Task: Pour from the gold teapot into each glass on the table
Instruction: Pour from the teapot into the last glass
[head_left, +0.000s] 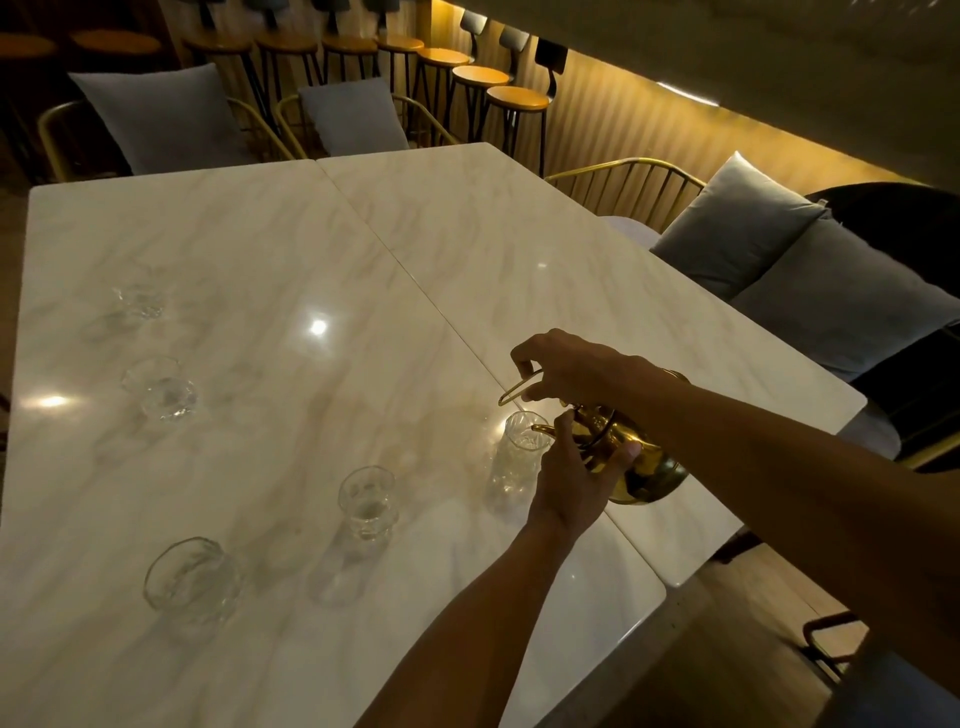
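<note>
The gold teapot (641, 475) is tilted to the left over the marble table (363, 270), its thin spout resting over the rim of a tall clear glass (511, 462). My right hand (563, 366) grips the teapot's wire handle from above. My left hand (571, 478) cups the pot's body from below, just right of that glass. Several other clear glasses stand to the left: one tall (366, 501), one wide near the front (189, 579), one at mid-left (166, 392) and one farther back (140, 301). I cannot tell whether liquid is flowing.
The table is two marble tops pushed together, with a seam (415, 275) running diagonally. Gold-framed chairs with grey cushions (779, 260) line the right and far sides. Bar stools (517, 98) stand along the back wall.
</note>
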